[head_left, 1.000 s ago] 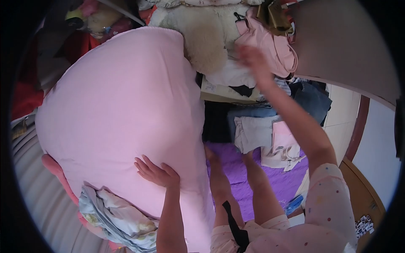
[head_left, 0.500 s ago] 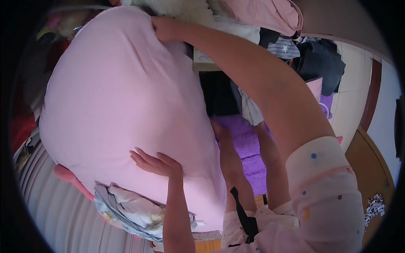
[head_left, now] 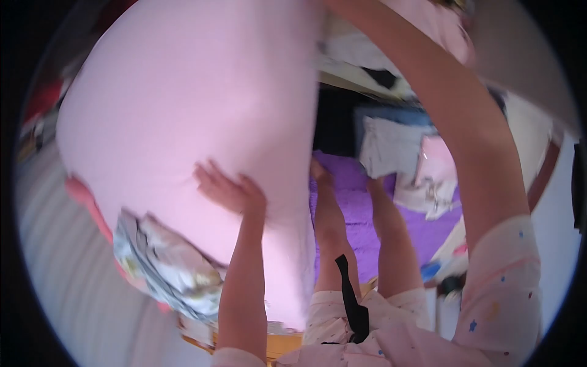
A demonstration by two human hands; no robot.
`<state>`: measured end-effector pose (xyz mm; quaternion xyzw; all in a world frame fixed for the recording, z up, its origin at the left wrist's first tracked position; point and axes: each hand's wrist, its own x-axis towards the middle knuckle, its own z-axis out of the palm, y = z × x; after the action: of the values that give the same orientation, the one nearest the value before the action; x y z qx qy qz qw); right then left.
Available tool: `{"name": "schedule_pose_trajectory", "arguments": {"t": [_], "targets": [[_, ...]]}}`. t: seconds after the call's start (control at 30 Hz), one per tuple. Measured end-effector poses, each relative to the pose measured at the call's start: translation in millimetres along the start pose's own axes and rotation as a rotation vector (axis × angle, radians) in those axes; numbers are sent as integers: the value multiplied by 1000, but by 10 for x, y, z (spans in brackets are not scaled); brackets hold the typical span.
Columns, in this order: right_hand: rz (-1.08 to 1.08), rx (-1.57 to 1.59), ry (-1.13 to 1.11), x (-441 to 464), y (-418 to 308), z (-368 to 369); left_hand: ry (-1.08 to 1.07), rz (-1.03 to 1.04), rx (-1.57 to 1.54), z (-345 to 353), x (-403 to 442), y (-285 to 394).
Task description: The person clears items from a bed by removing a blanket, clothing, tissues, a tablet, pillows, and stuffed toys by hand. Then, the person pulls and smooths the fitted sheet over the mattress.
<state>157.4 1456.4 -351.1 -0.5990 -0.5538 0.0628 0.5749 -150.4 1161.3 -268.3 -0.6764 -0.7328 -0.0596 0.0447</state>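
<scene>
A large pink sheet (head_left: 183,116) covers a raised, padded surface on the left. My left hand (head_left: 229,188) lies on it with fingers spread, palm down, holding nothing. My right arm reaches up along the sheet's far right edge; the hand itself is beyond the top of the frame, so its fingers and anything in them are hidden. Below my left hand, a crumpled grey and white patterned cloth (head_left: 171,263) rests against the sheet's near left edge.
Folded grey clothing (head_left: 394,145) and a pink item (head_left: 437,160) lie on the purple mat (head_left: 348,208) near my feet. A pale box edge (head_left: 354,87) is beyond them. Grey pleated fabric (head_left: 67,244) hangs at the left; a brown-edged wall stands right.
My right hand moved from the pink bag to the sheet's far edge, then out of view at the top. My left hand stayed on the sheet. The view has shifted.
</scene>
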Motion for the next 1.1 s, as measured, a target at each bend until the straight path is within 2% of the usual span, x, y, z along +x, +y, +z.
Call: {"name": "schedule_pose_trajectory", "arguments": {"t": [0.07,0.1,0.13,0.17,0.2,0.23,0.27,0.3,0.33,0.37,0.4,0.47,0.5,0.57,0.6,0.67,0.77,0.9,1.0,1.07,1.1], "targets": [[-214,-175,-114,-86,-893,-152,-78,-97,-17,-44,16,-48],[-77,-58,-323,-158,-1404,-305,-57,-87,-37,-24,29,-40],[-133,18,-362,-299,-1818,-343,-43,-64,-74,-36,33,-53],[-238,204,-390,-548,-1884,-137,-76,-79,-94,-53,44,-93],[-135,353,-550,-743,-2251,-90,-106,-97,-107,-86,65,-110],[-137,350,-684,-911,-2534,-26,-117,-100,-125,-76,58,-160],[-163,392,-702,-1039,-2783,52,-107,-105,-146,-113,53,-166],[-91,443,-836,-1171,-3004,117,-120,-125,-180,-124,40,-168],[-14,486,-978,-1290,-3193,217,-226,-158,-154,-207,102,-146],[-22,462,-1038,-1365,-3364,341,-427,-245,-264,-244,233,-156],[-41,491,-1062,-1475,-3521,468,-413,-283,-253,-228,198,-171],[-67,330,-1055,-1712,-3815,813,-233,-417,-986,-197,135,-193],[-86,347,-1073,-1914,-3883,1028,-211,-439,-983,-120,73,-234],[-143,161,-994,-2281,-3981,1404,-172,-137,-402,-88,-2,-321],[-167,176,-1013,-2474,-4013,1514,-157,-166,-399,-111,-28,-351],[-228,-171,-797,-2821,-4078,1707,-123,-129,-502,-333,10,-446],[-400,-436,-816,-2946,-4117,1763,20,-132,-563,-196,-49,-531],[-466,-505,-789,-3051,-4209,1802,-9,-164,-630,-319,-166,-678],[-491,-490,-762,-3086,-4299,1827,-436,-671,-1853,-946,-452,-1062],[-475,-510,-773,-3103,-4374,1821,-124,-136,-959,-1412,-961,-1394],[-484,-492,-776,-3101,-4382,1808,-2,-187,-856,-1769,-1144,-1698]]}}
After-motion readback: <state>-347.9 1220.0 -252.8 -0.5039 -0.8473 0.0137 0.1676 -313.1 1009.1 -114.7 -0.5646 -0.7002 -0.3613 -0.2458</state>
